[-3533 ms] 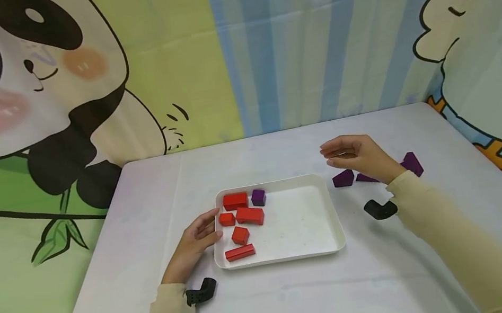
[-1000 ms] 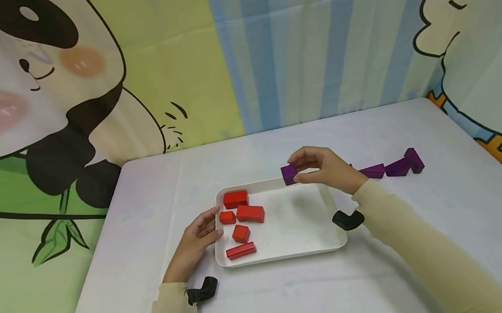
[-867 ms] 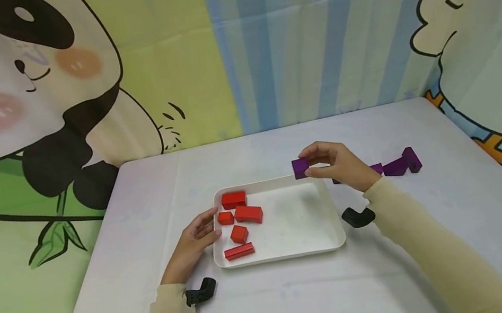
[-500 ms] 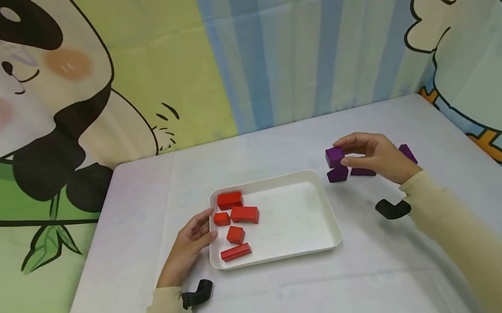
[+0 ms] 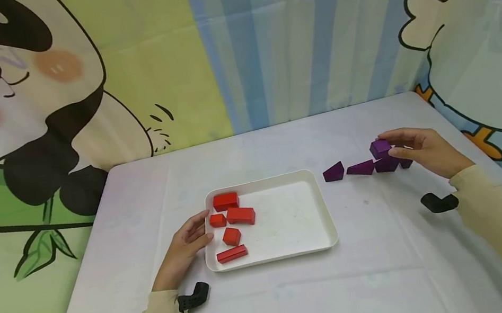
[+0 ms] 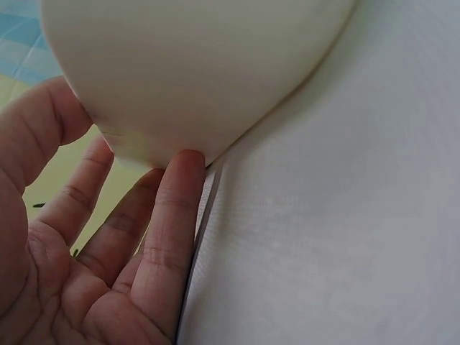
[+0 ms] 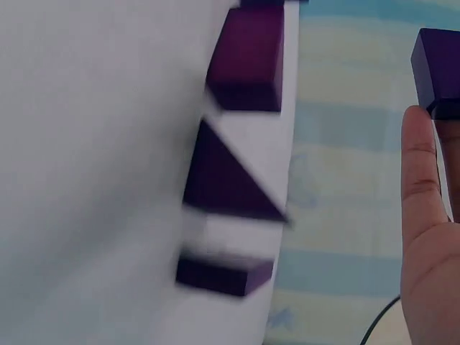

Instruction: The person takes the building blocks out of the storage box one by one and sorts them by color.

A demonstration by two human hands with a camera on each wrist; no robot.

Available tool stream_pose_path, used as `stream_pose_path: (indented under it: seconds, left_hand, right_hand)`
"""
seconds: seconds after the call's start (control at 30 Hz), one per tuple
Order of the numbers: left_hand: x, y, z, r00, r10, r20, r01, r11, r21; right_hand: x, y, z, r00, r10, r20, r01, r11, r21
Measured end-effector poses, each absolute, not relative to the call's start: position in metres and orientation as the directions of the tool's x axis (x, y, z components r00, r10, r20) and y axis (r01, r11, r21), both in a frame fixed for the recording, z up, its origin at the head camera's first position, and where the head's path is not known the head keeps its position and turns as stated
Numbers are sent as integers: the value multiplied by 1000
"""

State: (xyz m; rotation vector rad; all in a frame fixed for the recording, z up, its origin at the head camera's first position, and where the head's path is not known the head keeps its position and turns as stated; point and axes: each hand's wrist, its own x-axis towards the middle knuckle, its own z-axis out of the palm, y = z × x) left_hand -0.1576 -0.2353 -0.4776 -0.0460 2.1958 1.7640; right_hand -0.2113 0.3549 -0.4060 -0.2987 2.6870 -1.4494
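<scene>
My right hand (image 5: 431, 151) pinches a purple block (image 5: 380, 148) between thumb and fingers. It is held over the right end of a row of purple blocks on the table, among them a tapered one (image 5: 334, 172), a flat one (image 5: 361, 168) and a dark one (image 5: 386, 165). In the right wrist view the held block (image 7: 440, 72) is cut off by the frame edge. My left hand (image 5: 180, 252) holds the left side of a white tray (image 5: 289, 256). In the left wrist view, a digit lies at its rim and a fingertip touches its outer wall (image 6: 187, 93).
Several red blocks lie in the left part of the tray, including a long one (image 5: 241, 215) and a thin one (image 5: 232, 254). A white cloth covers the table (image 5: 309, 298). A printed curtain (image 5: 259, 43) stands behind its back edge.
The purple block has left the tray in my right hand and travelled right, over the purple row. My left hand has stayed at the tray. The head view has shifted slightly.
</scene>
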Motion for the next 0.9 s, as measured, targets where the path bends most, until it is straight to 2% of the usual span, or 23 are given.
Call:
stream_pose_path:
  seconds: [0.3,0.5,0.77,0.9]
  left_hand:
    - [-157,-237,-476,-946,178,-270,-224,238,945]
    - [-157,-237,-475,-944,180,-276,-232,232,945]
    - [-156,-236,-476,-945,172,-279,-233,248,940]
    - [-156,-236,-476,-945,173,-279,-233,246,941]
  right_hand:
    - [-205,408,-419,-996,-79,-28,-26,608,-794]
    - [-208,434,-429,-996,-43,-79,33,645,-763]
    - [-217,446,-445,-980,-28,-196,119,709,-695]
    - [-219,445,-451,-978,-8,-208,138,721,-679]
